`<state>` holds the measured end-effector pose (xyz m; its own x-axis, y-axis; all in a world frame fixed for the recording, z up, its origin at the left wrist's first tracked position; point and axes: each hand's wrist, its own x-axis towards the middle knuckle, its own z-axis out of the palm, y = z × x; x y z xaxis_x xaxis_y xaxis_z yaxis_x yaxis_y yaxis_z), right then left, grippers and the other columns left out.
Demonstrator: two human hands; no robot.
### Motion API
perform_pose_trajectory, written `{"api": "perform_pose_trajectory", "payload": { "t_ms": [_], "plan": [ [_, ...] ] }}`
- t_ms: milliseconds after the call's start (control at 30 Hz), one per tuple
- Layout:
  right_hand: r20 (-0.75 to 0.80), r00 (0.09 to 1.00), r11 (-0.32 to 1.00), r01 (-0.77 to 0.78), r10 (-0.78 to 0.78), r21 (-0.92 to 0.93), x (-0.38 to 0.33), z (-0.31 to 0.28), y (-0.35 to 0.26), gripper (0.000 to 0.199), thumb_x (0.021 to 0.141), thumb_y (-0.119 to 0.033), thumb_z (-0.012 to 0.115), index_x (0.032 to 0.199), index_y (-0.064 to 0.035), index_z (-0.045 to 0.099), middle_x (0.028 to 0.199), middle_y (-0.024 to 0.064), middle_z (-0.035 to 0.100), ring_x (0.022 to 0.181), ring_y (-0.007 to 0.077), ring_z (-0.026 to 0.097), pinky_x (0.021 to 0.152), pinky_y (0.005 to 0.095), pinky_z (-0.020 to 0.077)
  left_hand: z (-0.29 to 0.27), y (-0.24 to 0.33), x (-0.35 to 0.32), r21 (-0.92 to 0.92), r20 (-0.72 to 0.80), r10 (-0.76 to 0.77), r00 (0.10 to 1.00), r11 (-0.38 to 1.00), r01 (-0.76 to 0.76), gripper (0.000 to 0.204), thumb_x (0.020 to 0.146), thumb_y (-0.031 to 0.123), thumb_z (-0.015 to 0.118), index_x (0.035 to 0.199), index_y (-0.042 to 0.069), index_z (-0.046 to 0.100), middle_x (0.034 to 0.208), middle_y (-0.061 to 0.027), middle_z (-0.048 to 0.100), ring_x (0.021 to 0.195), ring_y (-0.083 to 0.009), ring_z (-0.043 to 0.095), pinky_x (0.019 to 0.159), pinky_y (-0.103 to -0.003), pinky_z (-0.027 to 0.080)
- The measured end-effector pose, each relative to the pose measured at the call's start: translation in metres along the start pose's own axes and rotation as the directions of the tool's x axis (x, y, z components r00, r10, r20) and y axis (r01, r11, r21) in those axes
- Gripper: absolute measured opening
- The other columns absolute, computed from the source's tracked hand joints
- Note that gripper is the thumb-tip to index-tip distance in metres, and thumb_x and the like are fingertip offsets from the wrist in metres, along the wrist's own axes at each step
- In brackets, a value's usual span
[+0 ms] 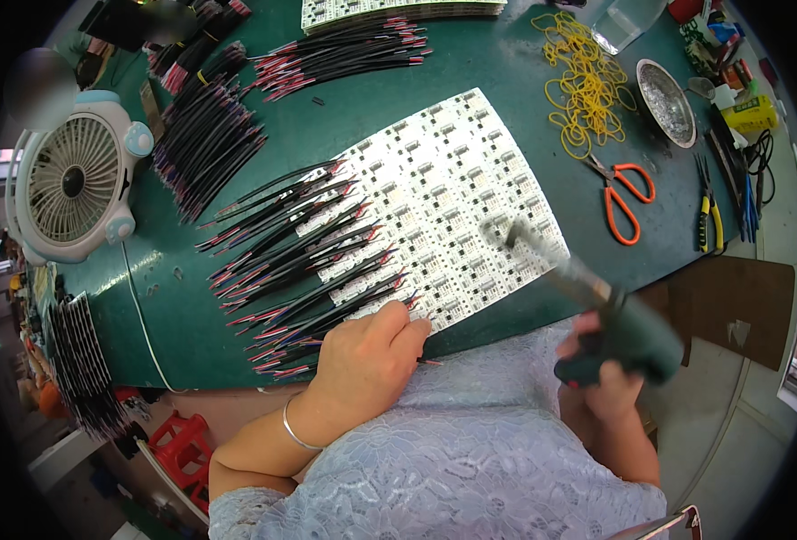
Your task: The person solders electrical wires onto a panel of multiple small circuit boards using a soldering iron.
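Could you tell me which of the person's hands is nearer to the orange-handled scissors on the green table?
The right hand. It grips a soldering iron at the table's near edge, below the orange-handled scissors. The left hand rests on the white circuit panel's near corner, farther left.

Motion-blurred soldering iron tip [515, 236]

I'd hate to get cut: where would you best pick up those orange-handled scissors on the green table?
Probably by the orange-handled scissors' two orange loops, coming from the table's near edge. The loops lie toward the person, while the short metal blades point away toward the yellow rubber bands.
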<state>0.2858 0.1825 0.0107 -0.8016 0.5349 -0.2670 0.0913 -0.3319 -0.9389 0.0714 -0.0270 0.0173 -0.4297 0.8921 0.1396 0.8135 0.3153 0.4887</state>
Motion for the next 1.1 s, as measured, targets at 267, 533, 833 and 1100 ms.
{"api": "perform_pose_trajectory", "payload": {
  "t_ms": [267, 533, 833, 1100],
  "plan": [
    [0.019, 0.996, 0.893, 0.070, -0.088, 0.444, 0.125, 0.037, 0.004, 0.049, 0.092, -0.031, 0.053, 0.127, 0.0021, 0.044, 0.121, 0.0220, 0.056, 0.096, 0.0308, 0.064, 0.095, 0.0435, 0.0456, -0.006, -0.005, -0.007, 0.043, 0.091, 0.032, 0.995, 0.998, -0.036, 0.025, 0.073, 0.012, 0.065, 0.098, 0.009, 0.065, 0.082, -0.0046, 0.054, 0.065, -0.0218, 0.061, 0.052, -0.033, 0.049],
    [-0.102, 0.985, 0.906, 0.171, -0.142, 0.387, 0.103, 0.045, 0.012, 0.050, 0.087, -0.027, 0.057, 0.127, -0.0005, 0.044, 0.119, 0.0216, 0.056, 0.093, 0.0324, 0.063, 0.084, 0.0458, 0.0527, -0.126, -0.061, 0.032, 0.356, -0.063, -0.190, 0.980, 0.913, 0.200, 0.025, 0.085, 0.011, 0.055, 0.107, 0.016, 0.065, 0.082, -0.0109, 0.063, 0.075, -0.0292, 0.065, 0.060, -0.040, 0.052],
    [-0.179, 0.978, 0.916, 0.166, -0.106, 0.366, 0.091, 0.046, 0.015, 0.053, 0.086, -0.031, 0.057, 0.127, -0.0016, 0.043, 0.118, 0.0232, 0.056, 0.084, 0.0306, 0.066, 0.079, 0.0436, 0.0543, -0.116, -0.147, 0.152, 0.159, -0.258, -0.132, 0.957, 0.971, 0.177, 0.025, 0.087, 0.011, 0.060, 0.111, 0.007, 0.063, 0.089, -0.0143, 0.061, 0.083, -0.0333, 0.060, 0.073, -0.041, 0.049],
    [-0.186, 0.975, 0.904, 0.189, -0.125, 0.383, 0.087, 0.047, 0.015, 0.051, 0.087, -0.035, 0.057, 0.126, -0.0032, 0.046, 0.115, 0.0197, 0.060, 0.082, 0.0252, 0.065, 0.098, 0.0411, 0.0433, -0.117, -0.172, 0.162, 0.429, -0.243, -0.186, 0.952, 0.860, 0.277, 0.026, 0.083, 0.017, 0.064, 0.107, 0.007, 0.063, 0.097, -0.0139, 0.061, 0.097, -0.0347, 0.059, 0.081, -0.045, 0.051]
  ]
}}
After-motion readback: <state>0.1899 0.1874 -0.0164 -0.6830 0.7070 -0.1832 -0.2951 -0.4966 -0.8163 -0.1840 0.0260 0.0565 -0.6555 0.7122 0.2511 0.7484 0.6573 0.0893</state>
